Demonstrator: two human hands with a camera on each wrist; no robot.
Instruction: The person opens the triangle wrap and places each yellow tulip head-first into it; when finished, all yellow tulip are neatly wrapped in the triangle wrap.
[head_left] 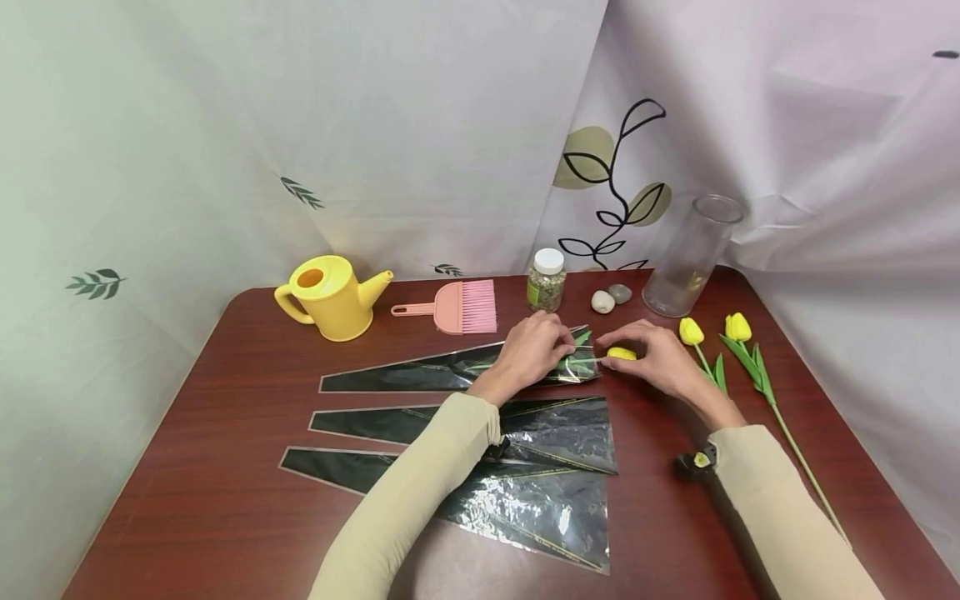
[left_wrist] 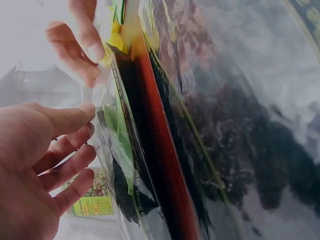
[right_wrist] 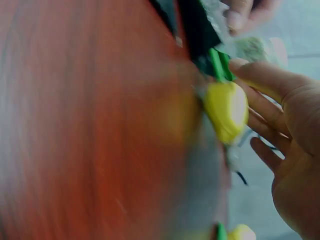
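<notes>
A yellow tulip lies with its green stem and leaves inside the top clear-and-black flower sleeve, its bloom sticking out of the wide right end. My left hand pinches the film near that mouth; in the left wrist view its thumb and index fingertip meet at the clear edge. My right hand holds the tulip by the bloom, thumb on the near side. In the right wrist view the thumb sits by the stem just under the bloom, with the fingers behind it.
Two more sleeves lie nearer me. Along the back stand a yellow watering can, a pink brush, a white-capped jar, two stones and a clear vase. Two yellow tulips lie at right.
</notes>
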